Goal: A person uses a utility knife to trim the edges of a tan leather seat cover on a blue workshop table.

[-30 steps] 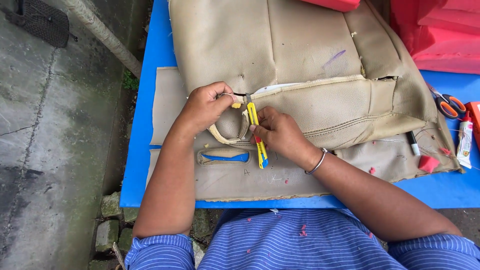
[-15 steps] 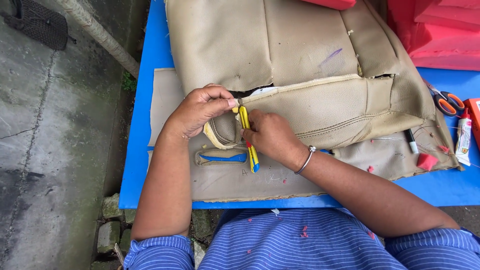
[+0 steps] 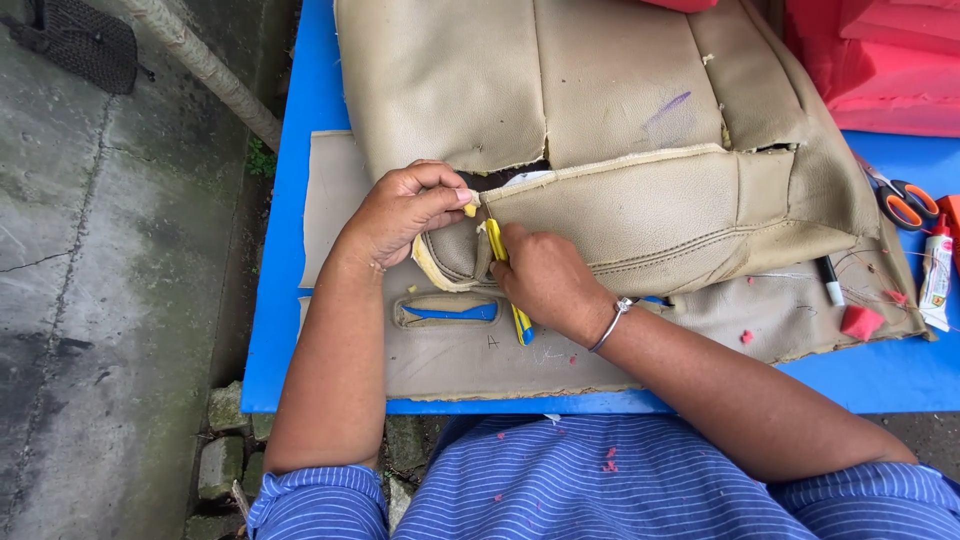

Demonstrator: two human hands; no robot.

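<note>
Two hands at the torn seam of a beige leatherette seat cover (image 3: 600, 120) on the blue worktop (image 3: 300, 100): your left hand (image 3: 400, 210) pinches the soft, pliable flap; your right hand (image 3: 545, 280) grips a yellow utility knife (image 3: 497, 240). Hold near the stitching.

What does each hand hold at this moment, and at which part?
The right hand grips a yellow and blue cutter around its middle. The left hand pinches the torn seam edge of the beige seat cover between thumb and fingers.

A blue table (image 3: 290, 330) stands on cracked grey concrete floor (image 3: 110, 300), a dark mesh mat (image 3: 85, 40) lying far left in daylight.
</note>
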